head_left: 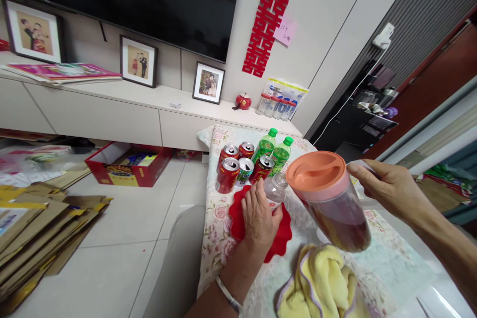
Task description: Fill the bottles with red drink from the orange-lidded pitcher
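Observation:
My right hand (383, 179) grips the handle of a clear pitcher (339, 218) with an orange lid (316, 169). Dark brownish liquid fills its lower part. The pitcher leans to the left, its rim close beside the mouth of a small clear jar (275, 189). Around that jar my left hand (259, 211) has its fingers closed, steadying it over a red scalloped mat (283, 238). Whether liquid is flowing between the two cannot be made out. Just behind the jar stand several opened drink cans (228, 176) and two green-capped bottles (282, 154). A yellow cloth (320, 283) lies crumpled in front of the pitcher.
The flowered tablecloth (219, 213) covers the table. Beyond it, a white cabinet (179, 102) carries framed photos (138, 61), a red pot (243, 101) and red-lidded jars (276, 107). Flattened cardboard (48, 238) and a red box (126, 174) lie on the floor at left.

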`<state>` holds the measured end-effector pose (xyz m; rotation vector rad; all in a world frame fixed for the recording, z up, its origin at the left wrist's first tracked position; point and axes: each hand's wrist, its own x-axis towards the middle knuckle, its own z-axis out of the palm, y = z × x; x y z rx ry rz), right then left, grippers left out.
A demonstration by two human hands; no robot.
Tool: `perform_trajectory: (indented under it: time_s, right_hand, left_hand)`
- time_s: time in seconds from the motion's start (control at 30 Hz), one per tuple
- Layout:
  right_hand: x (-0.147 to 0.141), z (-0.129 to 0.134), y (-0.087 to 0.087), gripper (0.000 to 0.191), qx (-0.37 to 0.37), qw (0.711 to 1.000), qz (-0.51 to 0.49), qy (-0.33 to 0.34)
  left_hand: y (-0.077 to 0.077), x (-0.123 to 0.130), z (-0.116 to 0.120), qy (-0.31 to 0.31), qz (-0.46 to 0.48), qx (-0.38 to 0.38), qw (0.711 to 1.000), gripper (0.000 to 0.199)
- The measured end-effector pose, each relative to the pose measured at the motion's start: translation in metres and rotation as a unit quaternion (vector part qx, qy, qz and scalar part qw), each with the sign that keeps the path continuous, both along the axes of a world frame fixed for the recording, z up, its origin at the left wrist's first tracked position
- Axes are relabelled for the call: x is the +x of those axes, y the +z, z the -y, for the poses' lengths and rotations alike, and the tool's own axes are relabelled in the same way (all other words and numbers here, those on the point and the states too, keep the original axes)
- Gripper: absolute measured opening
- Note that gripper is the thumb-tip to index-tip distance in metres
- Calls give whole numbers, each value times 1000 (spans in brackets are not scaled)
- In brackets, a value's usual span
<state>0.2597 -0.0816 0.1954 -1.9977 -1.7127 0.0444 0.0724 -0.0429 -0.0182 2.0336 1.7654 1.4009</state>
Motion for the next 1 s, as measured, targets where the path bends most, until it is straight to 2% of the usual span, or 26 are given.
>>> perform_trajectory:
  time_s: [0.3,0.5,1.0]
  right_hand:
    - [1,-2,0,68,4,1000,-1,1]
    - [-1,0,-2,57,32,999,0,35]
    - [-5,1,3,55,54,997,2,63]
  left_hand:
    - [-1,-1,0,-4,-1,1,1000,75]
    - [-1,-1,0,-4,-4,-8,1000,76]
    - [1,0,1,-4,0,-16,1000,74]
